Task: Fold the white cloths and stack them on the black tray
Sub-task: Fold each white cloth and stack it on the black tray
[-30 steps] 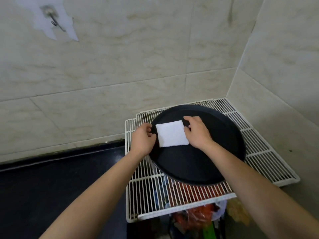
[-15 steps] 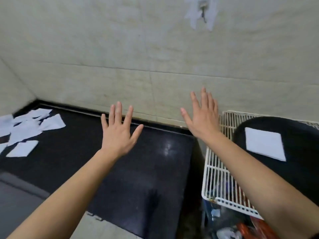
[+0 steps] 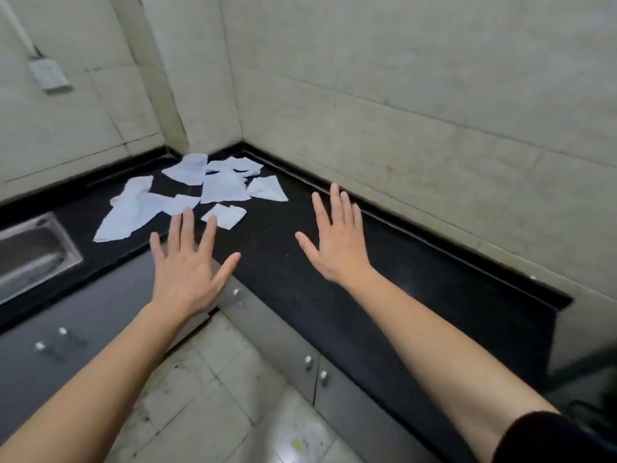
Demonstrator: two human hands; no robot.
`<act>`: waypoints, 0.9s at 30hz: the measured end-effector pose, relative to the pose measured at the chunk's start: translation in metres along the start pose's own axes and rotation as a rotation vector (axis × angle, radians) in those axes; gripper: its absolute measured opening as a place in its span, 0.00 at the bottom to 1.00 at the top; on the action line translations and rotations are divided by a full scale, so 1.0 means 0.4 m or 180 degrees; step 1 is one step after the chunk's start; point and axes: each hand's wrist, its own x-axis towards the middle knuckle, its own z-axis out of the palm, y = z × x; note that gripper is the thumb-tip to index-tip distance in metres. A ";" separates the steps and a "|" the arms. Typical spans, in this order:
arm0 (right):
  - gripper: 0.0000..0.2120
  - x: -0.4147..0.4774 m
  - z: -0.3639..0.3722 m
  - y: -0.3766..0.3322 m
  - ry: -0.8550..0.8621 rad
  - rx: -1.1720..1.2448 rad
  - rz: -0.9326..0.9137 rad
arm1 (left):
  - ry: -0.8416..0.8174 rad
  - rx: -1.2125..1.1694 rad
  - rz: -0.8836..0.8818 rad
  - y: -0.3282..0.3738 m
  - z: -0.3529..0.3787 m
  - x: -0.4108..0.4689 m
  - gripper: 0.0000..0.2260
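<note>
Lying beyond both spread hands (empty): white cloths (image 3: 200,192).

Sink (image 3: 33,255) cut off at left edge.

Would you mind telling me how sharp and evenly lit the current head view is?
Head view: soft overall, as from motion; the white cloths show blurred edges, and the wide lens bends the wall lines. Light is dim and flat, with one small glint on the black counter. Both open hands, left hand and right hand, stay readable.
</note>
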 end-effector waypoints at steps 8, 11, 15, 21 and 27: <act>0.37 0.112 0.123 -0.286 -0.0308 -0.0182 -0.0467 | -0.0145 -0.0057 -0.0264 -0.312 0.058 0.026 0.36; 0.37 0.153 0.179 -0.321 -0.0398 -0.0187 -0.0470 | -0.0271 -0.0099 -0.0284 -0.364 0.099 0.056 0.36; 0.37 0.224 0.275 -0.340 -0.0563 -0.0126 -0.0399 | -0.0626 -0.0160 -0.0299 -0.417 0.168 0.129 0.35; 0.38 0.393 0.444 -0.351 -0.0736 0.0062 -0.0177 | -0.1033 -0.0052 -0.0151 -0.492 0.274 0.335 0.36; 0.37 0.676 0.569 -0.380 -0.0923 0.0276 -0.0029 | -0.1308 -0.0003 -0.0037 -0.587 0.348 0.596 0.36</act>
